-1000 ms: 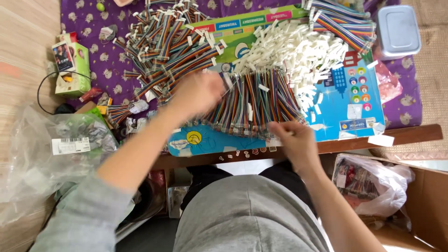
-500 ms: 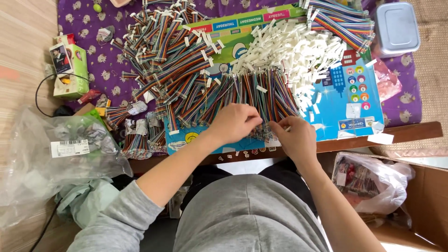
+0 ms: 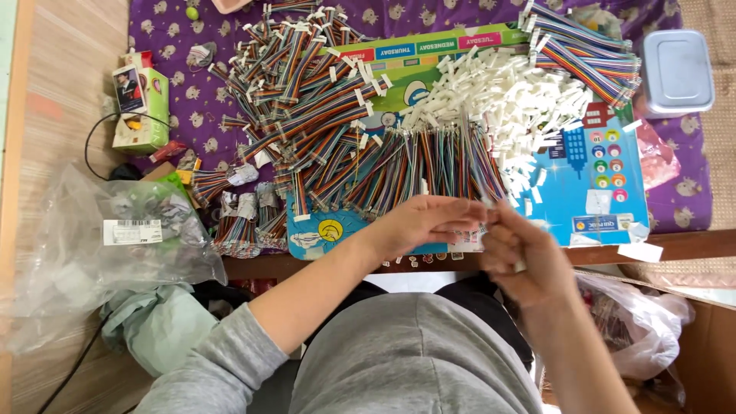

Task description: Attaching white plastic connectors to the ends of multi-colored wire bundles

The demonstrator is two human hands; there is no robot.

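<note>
While both hands meet just below the blue game board, the left hand curls its fingers toward the right hand, and the two are pressed together over something small; it looks like a wire end or a white connector, but I cannot tell which, since the fingers hide it. Both hands sit at the near edge of the board, right in front of the row of loose coloured wires fanned across it.

How far along? Judging by the heaps, a good deal is finished and a good deal waits. Up and left of the board lies a big tangled pile of finished ribbon cables with white plugs on their ends. At the board's top right corner rests a second, neater bundle of ribbon cables. Across the board's middle spreads a heap of white connectors, unused as far as I can judge, so plenty remains.

Counting now: two hands, one board, one wide row of loose wires, two heaps of cables, one heap of connectors; single pieces are far too many and too small to count. Left of the board stands one green carton, and below that one clear plastic bag. Right of the board's top corner sits one grey lidded box. All of it rests on a purple patterned cloth covering the surface.
</note>
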